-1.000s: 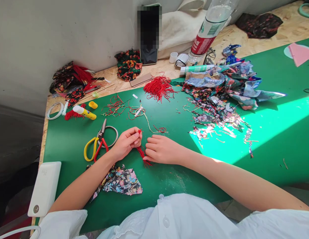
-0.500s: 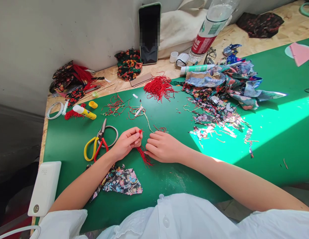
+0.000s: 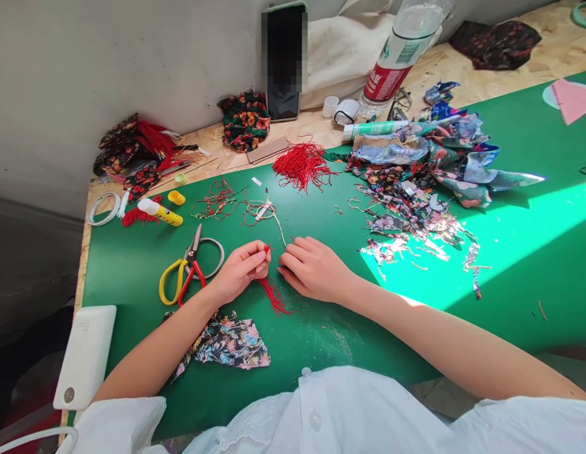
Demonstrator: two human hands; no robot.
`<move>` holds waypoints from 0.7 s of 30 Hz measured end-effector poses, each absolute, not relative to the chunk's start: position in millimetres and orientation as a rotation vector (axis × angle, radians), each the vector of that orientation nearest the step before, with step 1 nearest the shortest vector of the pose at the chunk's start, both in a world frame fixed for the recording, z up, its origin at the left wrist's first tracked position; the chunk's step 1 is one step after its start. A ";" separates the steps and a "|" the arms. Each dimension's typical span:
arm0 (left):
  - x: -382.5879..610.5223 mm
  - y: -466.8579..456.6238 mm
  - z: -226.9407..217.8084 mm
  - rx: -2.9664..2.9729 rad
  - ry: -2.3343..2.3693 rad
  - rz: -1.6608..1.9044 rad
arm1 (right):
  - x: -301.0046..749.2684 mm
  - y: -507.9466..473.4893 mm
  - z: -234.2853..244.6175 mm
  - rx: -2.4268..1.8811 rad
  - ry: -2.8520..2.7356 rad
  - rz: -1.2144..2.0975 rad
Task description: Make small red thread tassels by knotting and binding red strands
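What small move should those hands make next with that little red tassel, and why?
Probably draw the cord snug: the left hand pinches the red tassel at its head, its fringe loose on the green mat, and the right hand sits beside it.

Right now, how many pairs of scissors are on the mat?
1: the yellow-and-red-handled scissors lie on the green mat, beside a metal ring, just left of the left hand. More could be hidden under the fabric scraps.

red tassel (image 3: pixel 274 295), green mat (image 3: pixel 321 328), yellow-handled scissors (image 3: pixel 179 277)
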State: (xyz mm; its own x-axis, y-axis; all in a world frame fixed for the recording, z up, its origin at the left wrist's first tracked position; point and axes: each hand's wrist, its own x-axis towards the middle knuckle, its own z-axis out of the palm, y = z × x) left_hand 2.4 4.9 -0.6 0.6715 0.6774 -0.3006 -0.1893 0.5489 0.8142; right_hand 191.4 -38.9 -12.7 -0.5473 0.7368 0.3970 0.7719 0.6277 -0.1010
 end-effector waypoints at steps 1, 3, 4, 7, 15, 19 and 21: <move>2.5 5.2 -0.5 0.842 0.658 0.558 | 191.8 -38.7 -12.9 -1.209 -2.450 -0.112; 2.7 5.3 -0.2 0.844 0.663 0.556 | 192.4 -38.4 -13.7 -1.226 -2.455 -0.095; 2.7 5.2 0.0 0.846 0.665 0.555 | 192.6 -38.5 -14.0 -1.230 -2.458 -0.086; 2.8 4.4 0.6 0.849 0.670 0.553 | 192.6 -38.8 -14.4 -1.231 -2.465 -0.066; 3.0 4.5 0.2 0.846 0.681 0.552 | 192.6 -37.8 -15.2 -1.230 -2.468 -0.050; 3.0 4.9 0.5 0.849 0.688 0.551 | 192.9 -38.0 -15.0 -1.231 -2.471 -0.045; 3.0 4.9 0.6 0.850 0.696 0.549 | 192.9 -38.2 -14.8 -1.230 -2.472 -0.047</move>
State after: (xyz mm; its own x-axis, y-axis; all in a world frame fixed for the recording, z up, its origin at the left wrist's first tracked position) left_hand 3.0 4.9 0.6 0.6542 0.6813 -0.3283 -0.1607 0.5495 0.8199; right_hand 192.9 -38.2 -14.8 -0.5459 0.7627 0.3469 0.7753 0.6168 -0.1359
